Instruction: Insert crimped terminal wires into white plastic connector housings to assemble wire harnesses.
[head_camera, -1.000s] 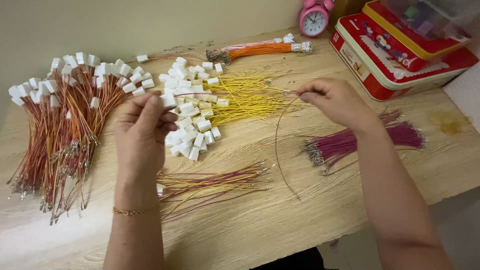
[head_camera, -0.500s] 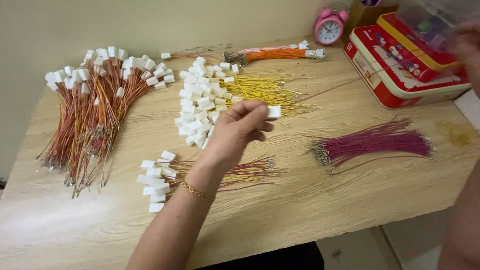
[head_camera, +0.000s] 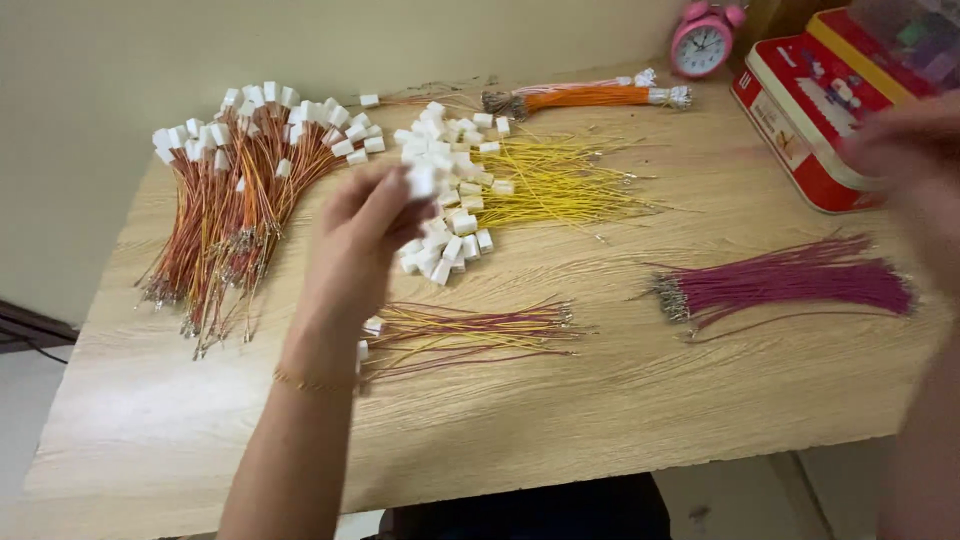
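Your left hand (head_camera: 365, 235) pinches a small white plug (head_camera: 421, 181) at its fingertips, just above the pile of plugs (head_camera: 445, 215) on the tabletop (head_camera: 620, 400). It looks light, hard and slippery; grip its flat sides. Your right hand (head_camera: 905, 150) is blurred, so its fingers cannot be read.

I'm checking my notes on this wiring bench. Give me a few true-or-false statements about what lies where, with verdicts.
1. The left hand pinches a white connector. True.
2. The maroon wires lie left of the yellow wires. False: they lie to the right, nearer the table's front edge.
3. A pink clock stands at the back of the table. True.
4. The red tin sits at the table's left end. False: it sits at the right end.
5. The right hand is sharp. False: it is blurred.
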